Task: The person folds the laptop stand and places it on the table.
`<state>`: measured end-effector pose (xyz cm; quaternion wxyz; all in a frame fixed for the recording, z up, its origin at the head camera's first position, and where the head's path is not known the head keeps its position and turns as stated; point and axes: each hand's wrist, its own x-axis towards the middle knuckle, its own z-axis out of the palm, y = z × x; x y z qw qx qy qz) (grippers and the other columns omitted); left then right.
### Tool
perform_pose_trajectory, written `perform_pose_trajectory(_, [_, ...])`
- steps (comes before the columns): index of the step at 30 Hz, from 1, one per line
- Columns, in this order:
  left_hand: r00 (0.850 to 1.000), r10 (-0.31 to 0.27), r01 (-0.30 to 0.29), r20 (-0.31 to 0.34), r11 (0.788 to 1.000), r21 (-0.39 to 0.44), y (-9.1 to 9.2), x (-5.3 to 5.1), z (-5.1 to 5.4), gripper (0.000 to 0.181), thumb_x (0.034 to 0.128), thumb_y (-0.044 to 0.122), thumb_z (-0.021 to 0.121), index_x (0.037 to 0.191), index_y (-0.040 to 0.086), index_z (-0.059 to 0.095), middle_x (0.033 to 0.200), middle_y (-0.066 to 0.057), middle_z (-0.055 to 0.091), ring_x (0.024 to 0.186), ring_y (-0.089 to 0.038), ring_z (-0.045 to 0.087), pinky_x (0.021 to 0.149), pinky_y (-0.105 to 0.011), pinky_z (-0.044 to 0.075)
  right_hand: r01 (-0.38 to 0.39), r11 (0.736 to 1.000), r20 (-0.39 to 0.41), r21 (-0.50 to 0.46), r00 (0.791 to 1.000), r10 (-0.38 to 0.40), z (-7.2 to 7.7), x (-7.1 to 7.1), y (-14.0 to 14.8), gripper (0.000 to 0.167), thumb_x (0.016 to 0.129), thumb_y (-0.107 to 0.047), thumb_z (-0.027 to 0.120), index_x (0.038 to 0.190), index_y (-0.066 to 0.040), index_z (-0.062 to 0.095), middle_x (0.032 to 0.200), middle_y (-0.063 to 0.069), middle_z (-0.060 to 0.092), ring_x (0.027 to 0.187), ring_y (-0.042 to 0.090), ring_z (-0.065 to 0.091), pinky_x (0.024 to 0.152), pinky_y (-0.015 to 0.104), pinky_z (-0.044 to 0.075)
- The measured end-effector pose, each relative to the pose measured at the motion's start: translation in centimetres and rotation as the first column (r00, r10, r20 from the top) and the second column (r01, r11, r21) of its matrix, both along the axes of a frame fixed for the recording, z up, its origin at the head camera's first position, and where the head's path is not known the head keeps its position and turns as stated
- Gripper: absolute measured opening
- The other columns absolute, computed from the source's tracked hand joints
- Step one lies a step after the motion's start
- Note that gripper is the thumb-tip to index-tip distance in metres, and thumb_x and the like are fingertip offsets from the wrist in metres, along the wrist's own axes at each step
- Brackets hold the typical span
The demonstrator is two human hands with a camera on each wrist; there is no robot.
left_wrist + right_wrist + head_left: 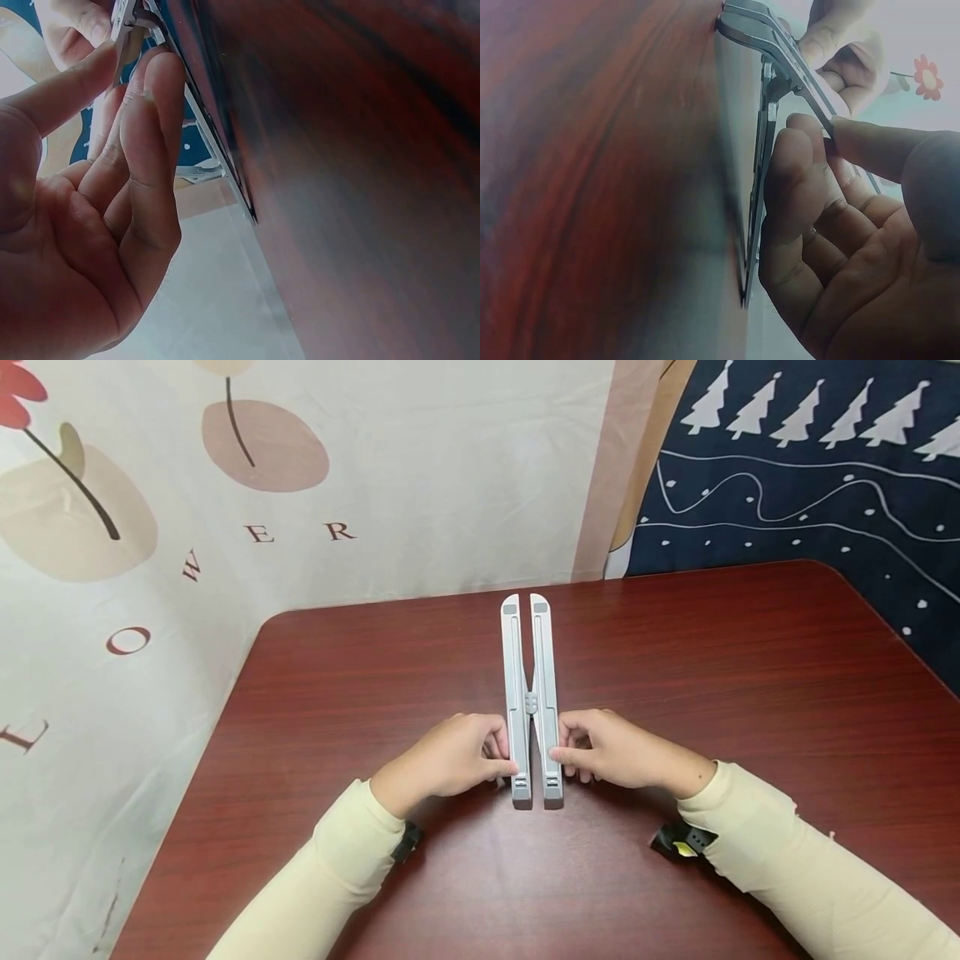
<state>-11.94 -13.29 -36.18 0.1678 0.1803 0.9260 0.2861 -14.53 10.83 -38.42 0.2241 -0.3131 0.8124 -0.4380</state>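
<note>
A silver metal stand [547,693] with two long parallel arms and a hinge between them sits upright-lengthwise on the table. The left hand [461,756] pinches the near part of its left arm, thumb on top and fingers curled at the side. On the other side, the right hand [618,750] pinches the right arm the same way. In the left wrist view, the left hand [97,202] holds the stand's edge between thumb and fingers. The right wrist view shows the stand [761,142] raised above its lower frame, with the right hand [847,232] gripping its upper arm.
The dark red wooden table [337,668] spreads around the stand. Behind it hang a white cloth [450,468] with flower prints and letters, and a navy cloth [787,535] with white trees. Black straps show beneath both sleeves.
</note>
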Motion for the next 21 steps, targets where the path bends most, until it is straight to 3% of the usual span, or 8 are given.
perform_pose_trajectory(21, [1.0,-0.022,0.022,-0.013,1.0,0.0,0.24,0.26,0.04,0.023,0.0856,0.028,0.08,0.082,0.019,0.059,0.073,0.013,0.07,0.066,-0.001,0.063,0.066,-0.027,0.051,0.009,1.0,-0.017,-0.008,1.0,-0.009,0.14,0.4,-0.23,0.019,0.095,-0.013,0.067,0.082,-0.006,0.055,0.067,0.006,0.066,0.054,0.013,0.058,0.052,0.029,0.053])
